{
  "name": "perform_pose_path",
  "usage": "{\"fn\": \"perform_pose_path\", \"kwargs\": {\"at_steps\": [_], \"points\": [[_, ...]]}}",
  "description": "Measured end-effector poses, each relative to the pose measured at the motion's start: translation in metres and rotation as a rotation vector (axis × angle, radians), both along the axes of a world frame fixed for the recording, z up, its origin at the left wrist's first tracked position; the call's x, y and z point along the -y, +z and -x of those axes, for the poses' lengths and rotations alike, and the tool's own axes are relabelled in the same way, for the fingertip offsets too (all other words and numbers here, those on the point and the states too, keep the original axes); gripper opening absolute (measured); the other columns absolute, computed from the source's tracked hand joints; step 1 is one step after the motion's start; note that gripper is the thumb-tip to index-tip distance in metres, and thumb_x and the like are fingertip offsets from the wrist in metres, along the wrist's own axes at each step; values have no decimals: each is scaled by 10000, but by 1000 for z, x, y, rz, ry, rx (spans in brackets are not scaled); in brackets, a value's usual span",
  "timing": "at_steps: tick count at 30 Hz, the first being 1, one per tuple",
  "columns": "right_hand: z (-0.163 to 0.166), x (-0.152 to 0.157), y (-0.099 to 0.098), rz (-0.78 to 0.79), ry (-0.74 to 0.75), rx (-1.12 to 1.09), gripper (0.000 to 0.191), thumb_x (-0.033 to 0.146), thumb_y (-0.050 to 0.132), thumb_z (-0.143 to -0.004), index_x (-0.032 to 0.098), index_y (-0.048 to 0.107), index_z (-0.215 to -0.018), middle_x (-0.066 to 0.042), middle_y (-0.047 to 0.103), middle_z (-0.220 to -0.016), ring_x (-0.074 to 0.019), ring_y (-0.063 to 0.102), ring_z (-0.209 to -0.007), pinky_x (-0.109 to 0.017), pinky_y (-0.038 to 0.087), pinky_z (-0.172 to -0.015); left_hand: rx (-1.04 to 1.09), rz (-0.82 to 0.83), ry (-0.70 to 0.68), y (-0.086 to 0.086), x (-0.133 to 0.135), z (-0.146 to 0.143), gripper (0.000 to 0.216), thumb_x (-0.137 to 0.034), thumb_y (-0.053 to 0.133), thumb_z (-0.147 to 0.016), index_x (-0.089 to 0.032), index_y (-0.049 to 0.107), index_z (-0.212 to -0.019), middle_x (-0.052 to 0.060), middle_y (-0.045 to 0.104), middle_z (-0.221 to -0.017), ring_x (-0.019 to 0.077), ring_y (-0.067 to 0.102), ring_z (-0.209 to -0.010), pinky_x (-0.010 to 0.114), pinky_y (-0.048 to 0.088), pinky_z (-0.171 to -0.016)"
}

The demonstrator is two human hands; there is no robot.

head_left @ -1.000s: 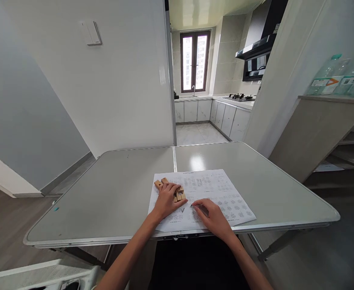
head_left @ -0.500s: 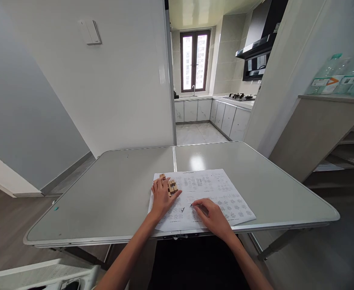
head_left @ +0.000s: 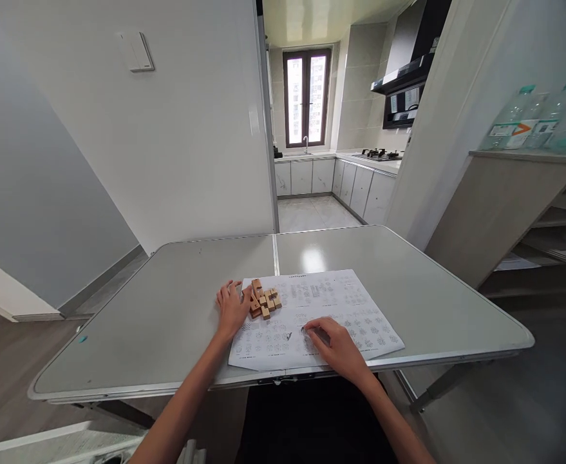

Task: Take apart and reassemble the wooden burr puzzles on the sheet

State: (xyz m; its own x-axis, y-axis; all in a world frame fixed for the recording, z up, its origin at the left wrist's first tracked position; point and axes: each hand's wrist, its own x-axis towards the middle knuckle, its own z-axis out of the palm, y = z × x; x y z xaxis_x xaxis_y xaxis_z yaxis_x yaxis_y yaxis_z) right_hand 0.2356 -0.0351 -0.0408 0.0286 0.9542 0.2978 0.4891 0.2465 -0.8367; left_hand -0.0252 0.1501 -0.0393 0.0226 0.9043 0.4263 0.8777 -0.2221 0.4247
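A cluster of small wooden puzzle pieces (head_left: 264, 301) lies on the upper left corner of a printed paper sheet (head_left: 340, 303) on the grey folding table (head_left: 176, 309). My left hand (head_left: 232, 308) rests flat just left of the pieces, fingers spread, its thumb side touching them. My right hand (head_left: 338, 348) lies on the lower middle of the sheet with fingers curled and the index finger pointing at a printed figure. Nothing shows inside either hand.
A seam (head_left: 275, 252) divides the table's two halves. Behind the table a white wall with a switch (head_left: 138, 51) stands to the left, a kitchen doorway (head_left: 311, 161) in the middle. At right a shelf unit (head_left: 514, 193) carries plastic bottles (head_left: 528, 122).
My left hand slid left off the wooden pieces, which now lie uncovered beside it. The right hand stayed on the sheet. The view turned slightly.
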Motion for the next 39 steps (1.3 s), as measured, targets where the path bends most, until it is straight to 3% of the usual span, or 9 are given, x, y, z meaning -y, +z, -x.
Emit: {"fn": "perform_pose_path", "kwargs": {"at_steps": [6, 14, 39], "points": [[0, 0, 0, -14, 0, 2, 207, 349, 531, -1005, 265, 713, -1060, -79, 738, -1093, -269, 697, -1033, -416, 575, -893, -134, 77, 37, -1, -34, 32, 525, -487, 488, -961, -146, 548, -1356, 193, 498, -1525, 375, 309, -1494, 542, 288, -1182], [0, 1, 0, -3, 0, -2, 219, 353, 521, -1009, 259, 710, -1068, -83, 727, -1096, -271, 686, -1041, -425, 568, -906, -291, 154, -8, -9, -57, 38, 613, -517, 366, -994, -138, 480, -1463, 177, 415, -1611, 390, 296, -1516, 545, 219, -1215], [1, 1, 0, 7, -10, -26, 243, 403, 525, -1004, 259, 715, -1052, -88, 741, -1101, -279, 690, -1046, -445, 567, -932, -333, 182, -35, -8, -52, 42, 608, -526, 342, -1020, -167, 482, -1489, 148, 398, -1628, 371, 292, -1523, 530, 221, -1215]]}}
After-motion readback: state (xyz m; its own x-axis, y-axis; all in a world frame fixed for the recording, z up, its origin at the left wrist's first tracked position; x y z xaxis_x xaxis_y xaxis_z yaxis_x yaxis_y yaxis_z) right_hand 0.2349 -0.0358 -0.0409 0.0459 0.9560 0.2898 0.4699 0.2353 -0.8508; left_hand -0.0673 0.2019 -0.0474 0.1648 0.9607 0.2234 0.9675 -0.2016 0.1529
